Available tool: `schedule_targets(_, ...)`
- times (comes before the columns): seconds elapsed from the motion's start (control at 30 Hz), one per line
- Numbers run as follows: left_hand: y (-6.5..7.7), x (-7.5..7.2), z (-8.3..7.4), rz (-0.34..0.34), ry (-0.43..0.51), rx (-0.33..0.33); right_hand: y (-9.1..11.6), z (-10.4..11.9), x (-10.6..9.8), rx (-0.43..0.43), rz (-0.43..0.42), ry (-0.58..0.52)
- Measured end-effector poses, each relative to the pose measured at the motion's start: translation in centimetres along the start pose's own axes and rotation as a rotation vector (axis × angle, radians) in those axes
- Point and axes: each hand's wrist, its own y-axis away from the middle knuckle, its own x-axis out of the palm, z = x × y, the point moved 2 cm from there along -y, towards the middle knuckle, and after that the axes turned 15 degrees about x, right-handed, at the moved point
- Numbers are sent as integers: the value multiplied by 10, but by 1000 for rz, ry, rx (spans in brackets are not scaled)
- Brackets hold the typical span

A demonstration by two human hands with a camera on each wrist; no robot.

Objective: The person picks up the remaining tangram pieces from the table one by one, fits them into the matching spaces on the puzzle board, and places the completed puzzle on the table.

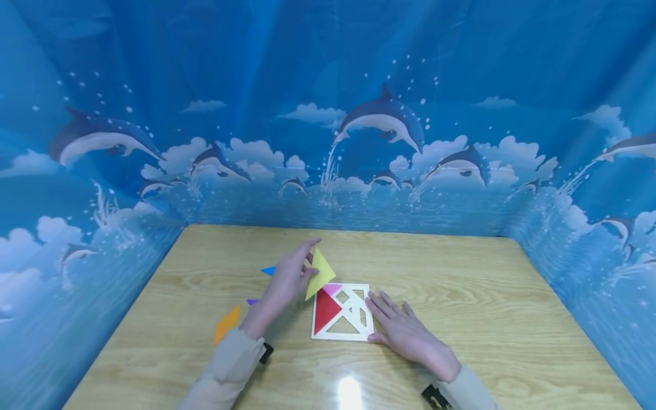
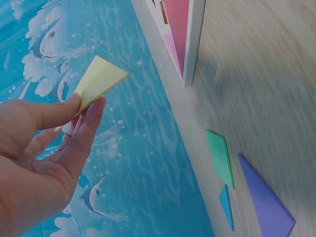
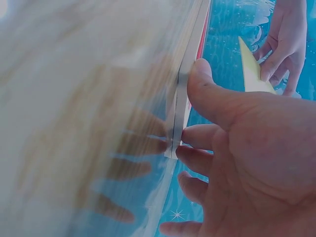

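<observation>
Between thumb and fingers my left hand (image 1: pixel 289 279) pinches a yellow triangle tangram piece (image 1: pixel 321 274), raised over the top left corner of a white tangram frame (image 1: pixel 342 336). A red triangle (image 1: pixel 326 311) and a pink piece (image 1: pixel 332 288) sit in the frame; its other cutouts show the wood below. My right hand (image 1: pixel 407 333) lies with fingers extended along the frame's right edge, thumb and fingertips touching it. In the left wrist view the yellow piece (image 2: pixel 101 81) stands clear of the table, held near its lower end.
Loose pieces lie left of the frame: an orange one (image 1: pixel 227 325), a blue one (image 1: pixel 269 271), a purple triangle (image 2: pixel 266 197) and a green parallelogram (image 2: pixel 220 158). The wooden table (image 1: pixel 461 273) meets a blue dolphin curtain (image 1: pixel 318 199) at its back and sides.
</observation>
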Motion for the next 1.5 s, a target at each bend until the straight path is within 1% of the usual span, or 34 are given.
schedule_targets(0.07, 2, 1, -3, -2, -3, 17, 0, 0, -1, -1, -2, -2)
schedule_targets(0.17, 4, 3, -5, -12, 12, 16, 0, 0, -2, -4, -4, -2)
schedule_targets(0.33, 10, 5, -5, -40, 95, -17, 0, 0, -2, -9, -8, 0)
schedule_targets(0.6, 19, 10, 1, -55, 210, -84, 0, 1, -1, -15, -11, -4)
schedule_targets(0.8, 26, 13, 2, -86, 335, -143, 0, 1, -2, -10, -9, -5)
schedule_targets(0.87, 28, 14, 2, -98, 350, -155, 0, 1, -2, -10, -9, -5)
schedule_targets(1.0, 31, 16, 0, -111, 311, -140, 0, 1, -2, -12, -8, -8)
schedule_targets(1.1, 32, 20, -3, -115, 329, -104, 0, 1, -3, -12, -9, -8)
schedule_targets(1.2, 34, 24, -8, -105, 373, -73, 0, 2, -3, -11, -10, -8)
schedule_targets(1.27, 35, 28, -11, -88, 391, -65, 0, 2, -3, -9, -9, -9)
schedule_targets(1.3, 35, 29, -13, -77, 401, -68, 0, 2, -3, -8, -9, -11)
schedule_targets(1.4, 36, 34, -16, -44, 442, -105, 0, 1, -3, -5, -7, -16)
schedule_targets(1.5, 38, 38, -17, -28, 469, -123, 0, 1, -2, -2, -5, -15)
